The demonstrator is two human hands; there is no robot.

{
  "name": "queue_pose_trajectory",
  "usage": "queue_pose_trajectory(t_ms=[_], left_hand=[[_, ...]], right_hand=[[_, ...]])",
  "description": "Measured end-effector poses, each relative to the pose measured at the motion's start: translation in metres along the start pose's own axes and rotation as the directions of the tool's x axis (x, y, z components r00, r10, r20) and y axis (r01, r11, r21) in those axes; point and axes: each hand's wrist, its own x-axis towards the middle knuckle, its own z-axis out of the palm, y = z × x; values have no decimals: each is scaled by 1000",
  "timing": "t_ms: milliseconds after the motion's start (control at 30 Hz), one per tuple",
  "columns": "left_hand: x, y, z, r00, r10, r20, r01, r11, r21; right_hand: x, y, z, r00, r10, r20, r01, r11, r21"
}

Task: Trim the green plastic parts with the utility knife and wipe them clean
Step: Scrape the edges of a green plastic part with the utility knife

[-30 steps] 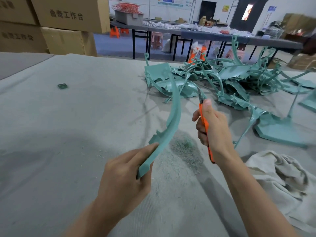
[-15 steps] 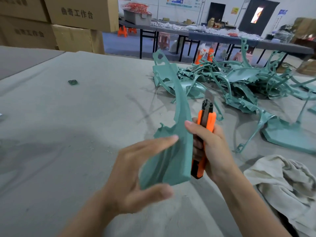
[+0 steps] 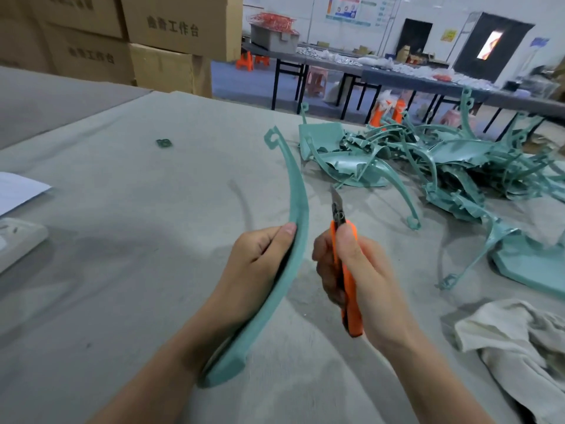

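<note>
- One curved green part [image 3: 296, 194] is gripped by the left hand [image 3: 260, 270] above the table [image 3: 122, 240].
- The utility knife [image 3: 350, 301] is clasped in the right hand [image 3: 363, 280], blade bared just beside it.
- Most work is judged left: many parts [image 3: 443, 166] are heaped, and the cloth [image 3: 519, 341] lies untouched.

Two hands [image 3: 260, 264], one utility knife [image 3: 351, 289], one held green part [image 3: 298, 191], one heap [image 3: 458, 160] of more, one cloth [image 3: 519, 347], one paper sheet [image 3: 18, 191].
</note>
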Motion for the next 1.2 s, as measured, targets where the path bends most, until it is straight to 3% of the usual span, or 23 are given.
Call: queue_pose_trajectory(t_ms=[100,200,333,600,767,1200], left_hand=[[1,-2,-1,999,-21,32,24,997,-73],[3,-3,-4,995,-30,92,47,982,-185],[4,-6,-3,986,-15,168,43,986,-164],[-1,-6,-3,973,39,225,-20,996,-84],[-4,-2,-3,977,70,203,-71,997,1],[-10,-1,0,972,94,213,-101,995,20]], right_hand=[[3,3,-12,979,-165,-122,101,905,-412],[1,4,-18,968,-242,-66,157,791,-591],[2,4,-18,967,-254,-24,180,747,-640],[4,2,-23,962,-262,-79,138,713,-687],[2,4,-22,957,-283,-62,178,742,-646],[9,5,-23,942,-313,-125,160,742,-651]])
